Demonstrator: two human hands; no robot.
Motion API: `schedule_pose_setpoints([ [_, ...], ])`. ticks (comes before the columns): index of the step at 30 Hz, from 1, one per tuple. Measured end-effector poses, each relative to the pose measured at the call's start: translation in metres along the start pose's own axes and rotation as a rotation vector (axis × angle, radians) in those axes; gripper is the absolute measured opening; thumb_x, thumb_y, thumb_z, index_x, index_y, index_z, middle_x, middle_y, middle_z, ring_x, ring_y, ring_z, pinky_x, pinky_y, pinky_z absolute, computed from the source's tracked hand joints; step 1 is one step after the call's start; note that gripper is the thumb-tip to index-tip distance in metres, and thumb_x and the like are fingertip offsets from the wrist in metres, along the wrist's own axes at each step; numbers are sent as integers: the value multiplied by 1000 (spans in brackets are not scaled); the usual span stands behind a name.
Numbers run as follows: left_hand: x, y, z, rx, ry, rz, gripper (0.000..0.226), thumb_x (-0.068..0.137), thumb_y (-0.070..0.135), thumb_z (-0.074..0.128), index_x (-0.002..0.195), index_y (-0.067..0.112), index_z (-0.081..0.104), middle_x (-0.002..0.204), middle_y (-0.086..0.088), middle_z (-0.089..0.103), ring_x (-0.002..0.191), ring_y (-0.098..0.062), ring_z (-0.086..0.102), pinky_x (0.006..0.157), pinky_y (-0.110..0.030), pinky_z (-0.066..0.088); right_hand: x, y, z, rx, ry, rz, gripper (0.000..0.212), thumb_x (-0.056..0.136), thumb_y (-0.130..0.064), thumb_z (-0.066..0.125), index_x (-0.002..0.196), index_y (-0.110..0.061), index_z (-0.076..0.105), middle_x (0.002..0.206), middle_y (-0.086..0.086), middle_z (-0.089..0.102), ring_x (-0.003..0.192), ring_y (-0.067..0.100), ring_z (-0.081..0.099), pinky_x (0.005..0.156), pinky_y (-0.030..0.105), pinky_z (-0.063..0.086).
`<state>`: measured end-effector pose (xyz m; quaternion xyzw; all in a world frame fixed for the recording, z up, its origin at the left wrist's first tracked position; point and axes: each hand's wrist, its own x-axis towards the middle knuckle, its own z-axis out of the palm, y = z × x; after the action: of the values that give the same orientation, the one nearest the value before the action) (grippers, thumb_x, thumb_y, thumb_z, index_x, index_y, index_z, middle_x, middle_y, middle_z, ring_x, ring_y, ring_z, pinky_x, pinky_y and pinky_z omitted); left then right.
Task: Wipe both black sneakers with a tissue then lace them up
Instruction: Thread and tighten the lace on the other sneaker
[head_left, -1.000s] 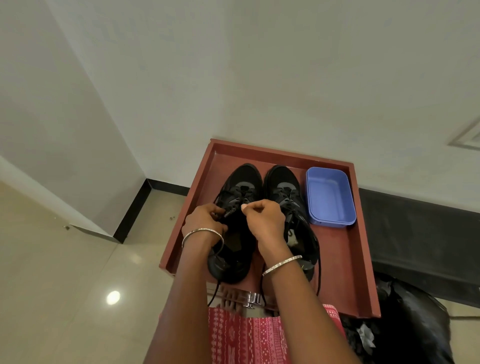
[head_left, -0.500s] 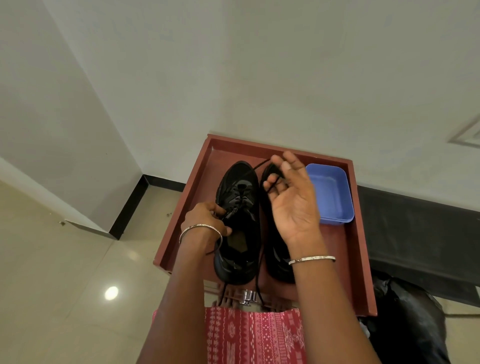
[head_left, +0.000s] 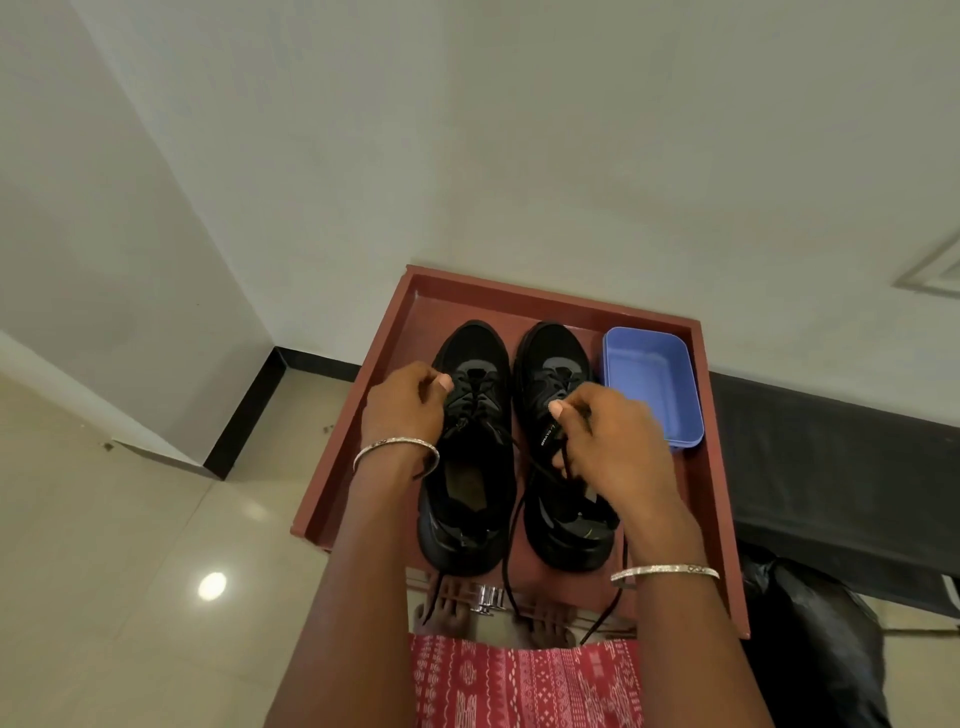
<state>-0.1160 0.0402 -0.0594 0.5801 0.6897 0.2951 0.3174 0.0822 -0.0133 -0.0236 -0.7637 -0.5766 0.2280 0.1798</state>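
Observation:
Two black sneakers stand side by side, toes away from me, on a red-brown tray table (head_left: 719, 519). My left hand (head_left: 402, 402) is closed at the left side of the left sneaker (head_left: 470, 499), pinching at its lacing. My right hand (head_left: 610, 439) lies over the right sneaker (head_left: 556, 374) and pinches a black lace (head_left: 511, 545) that runs down between the shoes and hangs past the table's front edge. No tissue is visible.
A blue plastic tub (head_left: 652, 384) sits at the table's back right, beside the right sneaker. White walls rise behind and to the left. A black bag (head_left: 815, 649) lies on the floor at right. My bare feet (head_left: 452, 610) and red patterned cloth are below the table.
My right hand, raised high with the lace half a second ago, has come down onto the right sneaker. My left hand has shifted up toward the left sneaker's front lacing.

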Motion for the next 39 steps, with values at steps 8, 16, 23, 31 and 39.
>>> schedule_pose_setpoints([
  [8, 3, -1, 6, 110, -74, -88, 15, 93, 30, 69, 78, 30, 65, 75, 2, 61, 85, -28, 69, 81, -40, 57, 19, -24, 36, 245, 139, -56, 6, 88, -19, 73, 91, -22, 77, 91, -7, 73, 81, 6, 66, 79, 26, 55],
  [16, 6, -5, 4, 17, -140, -146, 18, 86, 20, 77, 81, 36, 72, 95, 1, 71, 93, -21, 69, 85, -39, 59, 23, -32, 67, 256, 28, -82, 19, 92, -9, 66, 95, -25, 76, 97, -4, 73, 93, 11, 68, 85, 30, 55],
  [23, 9, -8, 3, -10, -168, -130, 14, 86, 19, 78, 93, 31, 78, 94, -1, 71, 91, -20, 68, 84, -39, 59, 28, -32, 71, 135, 50, -135, 11, 93, -12, 66, 89, -21, 67, 90, -4, 66, 84, 13, 61, 73, 31, 50],
  [31, 8, -9, 4, -2, -185, -107, 16, 84, 18, 79, 94, 31, 78, 89, 1, 73, 88, -19, 70, 83, -39, 60, 26, -30, 69, 35, -41, -182, 10, 100, -12, 46, 99, -21, 49, 99, 0, 55, 86, 21, 54, 69, 34, 36],
  [39, 9, -6, 5, 9, -154, -128, 13, 83, 18, 80, 80, 29, 73, 81, 3, 72, 80, -16, 69, 79, -36, 59, 28, -26, 66, 275, -25, -85, 22, 90, -5, 65, 91, -27, 68, 88, -9, 66, 82, 8, 62, 80, 37, 56],
])
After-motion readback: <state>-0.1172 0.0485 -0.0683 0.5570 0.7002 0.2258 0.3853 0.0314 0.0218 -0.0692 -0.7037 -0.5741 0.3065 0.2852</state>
